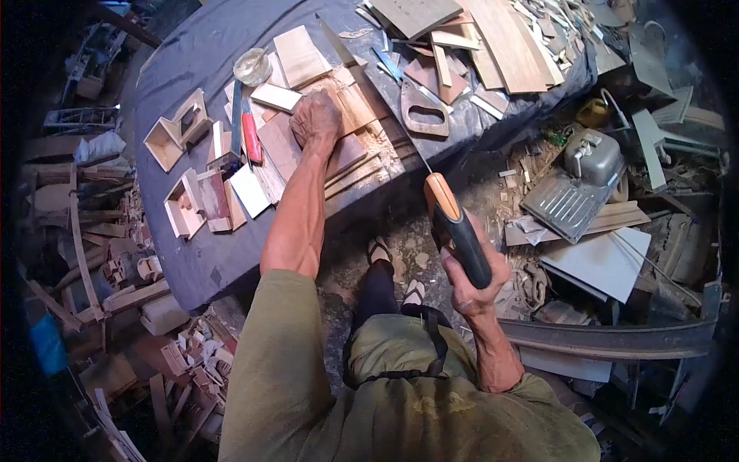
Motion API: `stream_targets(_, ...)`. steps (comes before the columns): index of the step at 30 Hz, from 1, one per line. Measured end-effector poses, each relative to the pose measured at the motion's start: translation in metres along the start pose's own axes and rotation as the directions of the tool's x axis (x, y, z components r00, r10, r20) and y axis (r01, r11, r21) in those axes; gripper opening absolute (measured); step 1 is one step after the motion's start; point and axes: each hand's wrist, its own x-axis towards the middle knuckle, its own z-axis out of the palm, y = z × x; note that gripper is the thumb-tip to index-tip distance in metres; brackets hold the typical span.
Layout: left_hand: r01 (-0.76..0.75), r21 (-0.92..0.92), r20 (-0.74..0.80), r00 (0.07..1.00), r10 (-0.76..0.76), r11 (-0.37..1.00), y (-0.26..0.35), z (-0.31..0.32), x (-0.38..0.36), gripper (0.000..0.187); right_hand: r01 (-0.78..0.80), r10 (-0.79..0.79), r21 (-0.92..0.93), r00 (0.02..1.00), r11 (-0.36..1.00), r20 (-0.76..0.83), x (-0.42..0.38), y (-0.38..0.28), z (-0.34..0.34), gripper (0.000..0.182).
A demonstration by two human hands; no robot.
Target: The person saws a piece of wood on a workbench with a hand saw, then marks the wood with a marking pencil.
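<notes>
Saw (pixel 465 242): in the head view, handle beyond the worktop's (pixel 212 266) near edge; blade (pixel 336 42) reaching in over it, thin side up.
Right hand (pixel 479 281): mine, fingers wrapped round the saw's handle.
Left hand (pixel 315 119): mine, curled into a fist on the wood (pixel 352 104); nothing seen inside.
Heft, judged: light, rigid at the handle; blade thin, apt to flex; teeth probably sharp.
Hold, judged: the black part of the handle; rubbery, unlikely to slip.
Spare saw (pixel 425 122): right of the blade, by the near edge.
</notes>
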Motion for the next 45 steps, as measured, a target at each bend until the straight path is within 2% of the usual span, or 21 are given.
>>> stream_targets(2, -0.007, -0.003, -0.035, 0.999, 0.007, 1.0, 0.001, -0.004, -0.001, 0.03, 0.035, -0.035, -0.036, 0.999, 0.999, 0.008, -0.002, 0.005, 0.004, 0.059)
stream_targets(5, -0.023, -0.025, -0.022, 1.0, 0.022, 0.999, -0.005, 0.014, -0.015, 0.031, -0.086, 0.086, -0.017, 0.995, 0.996, 0.046, -0.012, 0.006, -0.001, 0.059)
stream_targets(8, 0.0, 0.023, 0.038, 0.999, 0.0, 1.0, 0.002, 0.007, -0.015, 0.033, -0.027, 0.029, -0.047, 0.999, 0.999, 0.046, -0.015, 0.019, 0.002, 0.06)
stream_targets(11, 0.04, 0.005, -0.014, 0.999, -0.04, 0.999, 0.001, 0.011, -0.012, 0.035, -0.075, 0.077, -0.049, 0.996, 0.996, 0.049, -0.017, 0.021, 0.005, 0.06)
stream_targets(20, 0.086, 0.007, 0.024, 0.996, -0.086, 0.996, 0.004, 0.003, -0.008, 0.038, -0.085, 0.087, -0.039, 0.994, 0.996, 0.063, -0.026, 0.024, 0.007, 0.06)
stream_targets(23, 0.088, -0.006, 0.03, 0.996, -0.088, 0.996, 0.0, 0.009, -0.005, 0.04, -0.152, 0.155, -0.053, 0.985, 0.987, 0.076, -0.042, 0.016, 0.0, 0.06)
stream_targets(27, 0.07, -0.023, 0.054, 0.996, -0.069, 0.997, 0.004, 0.002, -0.003, 0.039, -0.043, 0.046, -0.072, 0.998, 0.996, 0.049, -0.064, 0.011, -0.015, 0.06)
stream_targets(29, 0.038, 0.0, 0.044, 0.998, -0.038, 0.999, 0.0, 0.002, -0.004, 0.038, -0.113, 0.117, -0.069, 0.991, 0.991, 0.065, -0.051, 0.008, -0.004, 0.061)
stream_targets(31, 0.081, -0.007, 0.036, 0.996, -0.081, 0.997, -0.002, 0.0, -0.005, 0.038, -0.219, 0.222, -0.039, 0.97, 0.975, 0.097, -0.019, 0.004, 0.018, 0.061)
stream_targets(32, 0.104, -0.012, 0.02, 0.994, -0.103, 0.995, -0.003, -0.001, 0.0, 0.038, -0.111, 0.115, -0.056, 0.991, 0.992, 0.064, -0.011, 0.009, 0.023, 0.061)
stream_targets(35, -0.027, 0.015, 0.027, 0.999, 0.026, 1.0, -0.001, 0.003, 0.005, 0.037, -0.121, 0.123, -0.04, 0.991, 0.992, 0.047, -0.025, 0.027, 0.019, 0.062)
stream_targets(39, 0.004, -0.037, -0.081, 0.997, -0.007, 0.999, -0.012, 0.02, 0.007, 0.037, -0.1, 0.106, -0.075, 0.991, 0.992, 0.077, -0.043, 0.008, 0.01, 0.061)
stream_targets(40, 0.02, -0.038, -0.07, 0.997, -0.022, 0.999, -0.011, 0.019, 0.008, 0.037, -0.137, 0.143, -0.073, 0.986, 0.988, 0.084, -0.056, 0.01, 0.001, 0.06)
stream_targets(43, 0.061, -0.027, -0.035, 0.997, -0.062, 0.998, -0.003, 0.009, 0.007, 0.035, -0.1, 0.106, -0.092, 0.992, 0.991, 0.067, -0.08, 0.011, -0.02, 0.058)
stream_targets(45, 0.013, -0.023, -0.018, 1.0, -0.013, 1.0, -0.005, 0.007, 0.002, 0.036, -0.083, 0.086, -0.074, 0.995, 0.994, 0.042, -0.068, 0.017, -0.007, 0.058)
